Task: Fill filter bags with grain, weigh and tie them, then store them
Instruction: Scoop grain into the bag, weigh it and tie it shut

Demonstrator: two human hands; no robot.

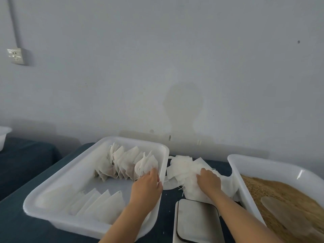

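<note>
- While I watch from the head view, my left hand (147, 185) reaches into the white rectangular plastic tray (57, 199) on the dark blue bench (21, 228); its grip is curled round the nearest tied white filter bag (146, 165).
- That bag stands upright at the near end of a row of filled white filter bags (122, 163); its gathered, stringy top points up and away from me. The row's long axis runs from far left to near right across the tray.
- Nearer me in the same tray, a second row of flat white bags (98, 202) leans overlapped, edges pointing up and to the right.
- My right hand (208, 181) presses on a loose heap of empty white filter bags (182, 167) lying on the bench between the two trays; whether its grip pinches one I cannot tell.
- A white scale with a grey platform (198, 221) sits just before the heap.
- At right, a second white plastic tray (249, 163) holds tan grain (273, 190).
</note>
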